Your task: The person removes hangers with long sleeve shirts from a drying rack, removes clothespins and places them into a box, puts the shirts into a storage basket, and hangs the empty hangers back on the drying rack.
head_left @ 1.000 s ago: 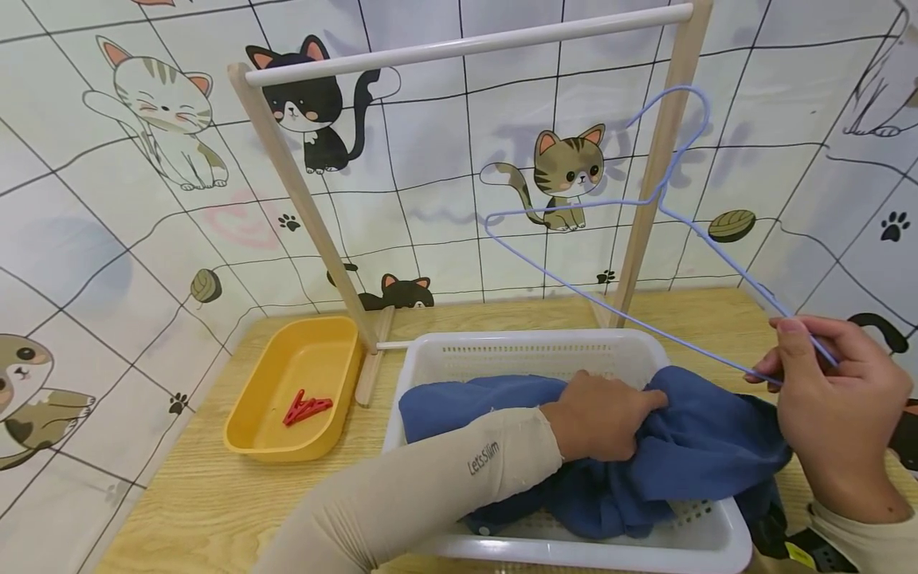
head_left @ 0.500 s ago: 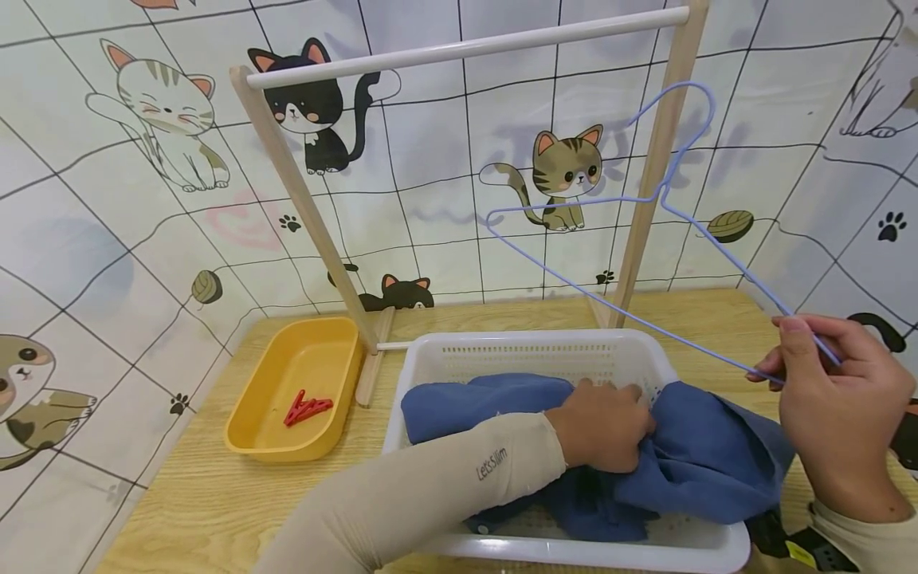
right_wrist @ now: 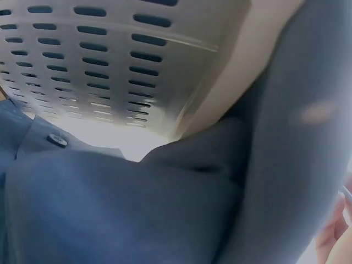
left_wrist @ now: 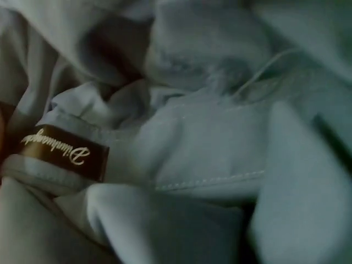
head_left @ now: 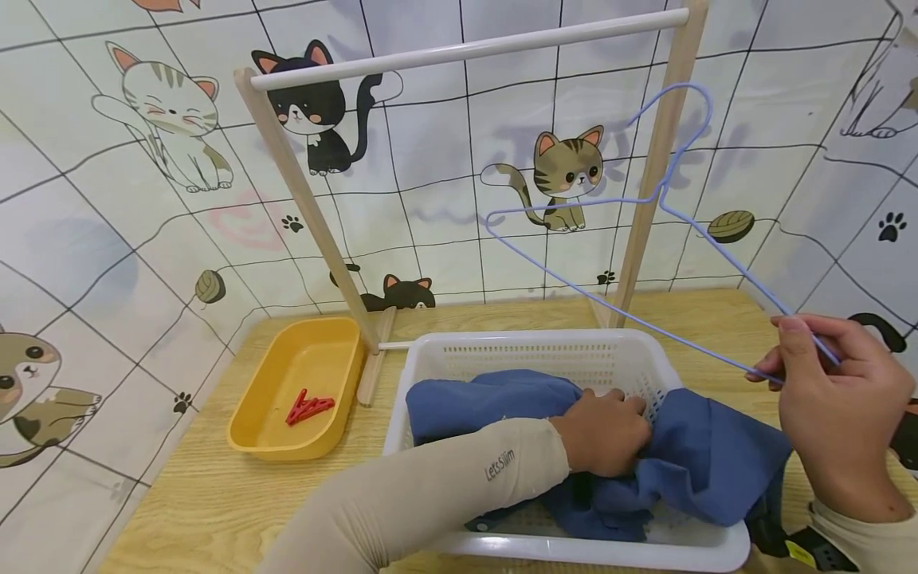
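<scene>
In the head view, my left hand (head_left: 606, 434) is down in the white basket (head_left: 574, 550), its fingers bent into a crumpled blue shirt (head_left: 717, 446); the fingertips are hidden. The left wrist view is filled by the shirt's fabric (left_wrist: 203, 148), with a dark brand label (left_wrist: 66, 151) sewn at the neckband. My right hand (head_left: 839, 406) pinches one end of a blue wire hanger (head_left: 574, 283), whose hook points up and away. Part of the shirt drapes over the basket's right rim, under that hand. A shirt button (right_wrist: 56, 140) shows in the right wrist view.
A wooden rack with a white rail (head_left: 466, 52) stands behind the basket. To the left, a yellow tray (head_left: 251, 434) holds red clothes pegs (head_left: 308, 408). Behind the rack is a wall with printed cats.
My left hand has drawn its extended finger in and shifted slightly downward. The shirt's right part has sagged and spread away from that hand. My right hand and the hanger stay nearly still.
</scene>
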`<state>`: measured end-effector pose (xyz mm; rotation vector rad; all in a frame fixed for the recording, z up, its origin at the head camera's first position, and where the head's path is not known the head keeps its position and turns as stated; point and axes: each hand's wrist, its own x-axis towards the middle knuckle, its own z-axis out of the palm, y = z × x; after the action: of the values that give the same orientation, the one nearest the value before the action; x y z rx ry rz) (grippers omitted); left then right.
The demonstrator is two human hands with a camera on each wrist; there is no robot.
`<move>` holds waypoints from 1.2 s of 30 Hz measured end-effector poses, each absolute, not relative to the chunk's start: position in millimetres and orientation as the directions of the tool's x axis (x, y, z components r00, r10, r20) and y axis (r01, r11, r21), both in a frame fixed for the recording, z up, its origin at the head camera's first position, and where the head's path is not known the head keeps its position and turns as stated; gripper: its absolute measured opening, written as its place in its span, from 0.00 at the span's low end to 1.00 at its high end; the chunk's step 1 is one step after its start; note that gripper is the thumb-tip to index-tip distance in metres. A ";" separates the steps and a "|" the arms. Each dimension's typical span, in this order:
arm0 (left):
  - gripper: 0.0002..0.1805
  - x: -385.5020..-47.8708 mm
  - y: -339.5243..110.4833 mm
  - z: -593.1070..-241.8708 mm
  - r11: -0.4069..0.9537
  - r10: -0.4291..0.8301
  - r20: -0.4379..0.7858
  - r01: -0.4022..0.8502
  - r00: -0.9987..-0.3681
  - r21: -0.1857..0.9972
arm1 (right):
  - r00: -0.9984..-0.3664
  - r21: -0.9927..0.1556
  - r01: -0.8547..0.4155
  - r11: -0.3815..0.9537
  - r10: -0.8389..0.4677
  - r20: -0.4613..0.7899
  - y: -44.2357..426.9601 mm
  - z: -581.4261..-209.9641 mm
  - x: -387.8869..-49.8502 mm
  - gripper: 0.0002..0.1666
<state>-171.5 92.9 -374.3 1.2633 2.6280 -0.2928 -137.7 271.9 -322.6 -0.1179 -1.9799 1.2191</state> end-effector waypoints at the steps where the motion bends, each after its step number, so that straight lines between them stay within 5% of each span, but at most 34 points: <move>1: 0.11 -171.3 92.1 -374.3 0.608 0.753 -0.248 0.788 -0.610 -0.091 | -0.683 -0.788 -0.305 0.535 0.453 0.573 272.0 -322.4 -137.6 0.11; 8: 0.01 -172.7 79.4 -357.8 0.614 0.789 0.001 0.789 -0.614 0.014 | -0.674 -0.784 -0.298 0.545 0.461 0.577 274.1 -321.4 -137.5 0.12; 13: 0.20 -174.1 63.7 -338.6 0.605 0.788 0.087 0.793 -0.609 0.076 | -0.677 -0.789 -0.256 0.558 0.480 0.559 275.5 -321.6 -138.3 0.14; 18: 0.34 -171.1 49.3 -321.5 0.547 0.837 0.071 0.835 -0.543 -0.057 | -0.670 -0.781 -0.255 0.569 0.479 0.568 275.4 -321.2 -138.1 0.13; 24: 0.24 -173.0 34.7 -311.8 0.457 0.889 0.057 0.873 -0.454 -0.173 | -0.667 -0.784 -0.252 0.568 0.485 0.565 275.8 -321.0 -138.5 0.13; 36: 0.16 -178.4 18.3 -314.7 0.448 0.894 0.096 0.880 -0.438 -0.158 | -0.681 -0.804 -0.239 0.545 0.496 0.538 274.2 -322.6 -139.5 0.10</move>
<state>-178.4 18.3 -314.7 1.7380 2.8096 -0.1396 -139.5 274.2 -322.6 -0.2079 -1.9998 1.1943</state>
